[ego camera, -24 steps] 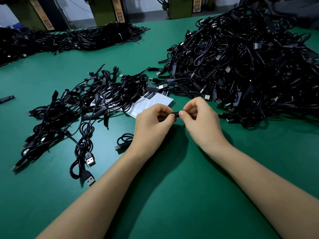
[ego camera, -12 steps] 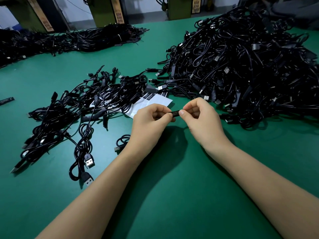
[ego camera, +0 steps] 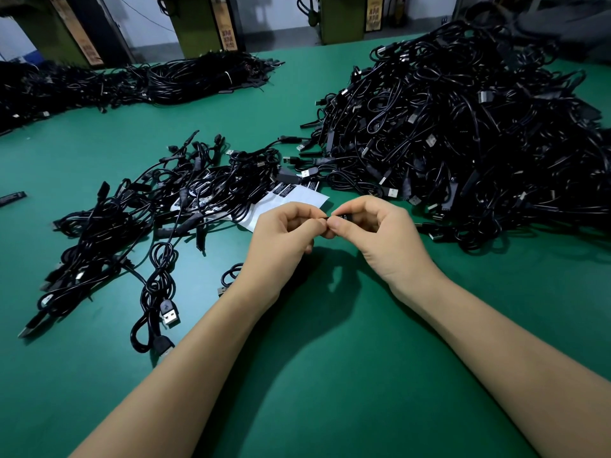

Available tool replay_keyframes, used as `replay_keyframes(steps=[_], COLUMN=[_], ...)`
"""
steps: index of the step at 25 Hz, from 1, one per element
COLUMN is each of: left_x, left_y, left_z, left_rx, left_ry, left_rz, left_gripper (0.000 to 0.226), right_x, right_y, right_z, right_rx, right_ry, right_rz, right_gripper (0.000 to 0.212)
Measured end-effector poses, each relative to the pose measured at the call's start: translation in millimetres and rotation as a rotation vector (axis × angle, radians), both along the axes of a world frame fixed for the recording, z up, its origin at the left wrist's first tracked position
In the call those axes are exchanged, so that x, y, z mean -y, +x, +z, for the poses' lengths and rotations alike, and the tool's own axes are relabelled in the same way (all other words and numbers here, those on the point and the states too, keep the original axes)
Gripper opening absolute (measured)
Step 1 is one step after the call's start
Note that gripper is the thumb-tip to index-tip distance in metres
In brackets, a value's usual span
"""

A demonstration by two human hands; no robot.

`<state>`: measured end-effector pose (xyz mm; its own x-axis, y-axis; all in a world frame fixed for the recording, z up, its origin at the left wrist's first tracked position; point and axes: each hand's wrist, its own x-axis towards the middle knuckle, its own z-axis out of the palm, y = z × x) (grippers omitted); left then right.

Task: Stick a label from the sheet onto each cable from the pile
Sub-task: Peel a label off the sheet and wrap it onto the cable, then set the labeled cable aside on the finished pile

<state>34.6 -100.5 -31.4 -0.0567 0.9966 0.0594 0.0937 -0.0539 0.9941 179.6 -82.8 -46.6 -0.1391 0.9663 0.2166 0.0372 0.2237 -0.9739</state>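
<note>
- both hands have drawn closer since a moment ago, hiding most of the black cable piece.
- left hand [ego camera: 281,236] and right hand [ego camera: 377,233] pinch the cable [ego camera: 342,217] between curled fingertips at centre.
- label sheet [ego camera: 297,201] lies at 11 o'clock of the hands.
- big cable pile [ego camera: 463,127] sits at 2 o'clock on the green table [ego camera: 330,375].

A green table [ego camera: 330,375] carried a large cable pile [ego camera: 463,133] at two o'clock, a smaller tangle [ego camera: 148,219] at ten, and a label sheet [ego camera: 297,201] between them.
</note>
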Motion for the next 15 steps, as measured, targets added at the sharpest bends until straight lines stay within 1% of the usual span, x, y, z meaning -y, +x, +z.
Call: replay_keyframes(steps=[2, 5, 11, 13, 15], left_x=[0.5, -0.4, -4.5, -3.1, 0.7], left_y=[0.2, -0.6, -1.8, -3.7, -4.8], left_z=[0.9, 1.1, -3.5, -4.8, -4.2], left_rx=[-0.024, -0.061, -0.122, -0.138, -0.243], left_ry=[0.008, 0.000, -0.065, -0.044, 0.030], left_rz=[-0.027, -0.042, 0.008, -0.005, -0.034], left_gripper=[0.011, 0.012, 0.017, 0.013, 0.005], right_x=[0.0, -0.2, -4.8, -4.8, -5.8], right_y=[0.6, 1.7, 8.8, 8.9, 9.0], right_z=[1.1, 3.5, 6.7, 5.5, 3.7], right_rx=[-0.022, -0.024, -0.024, -0.025, -0.043], right_ry=[-0.036, -0.097, -0.166, -0.158, -0.152], right_rz=[-0.003, -0.007, 0.021, 0.025, -0.002], right_gripper=[0.011, 0.010, 0.021, 0.023, 0.023])
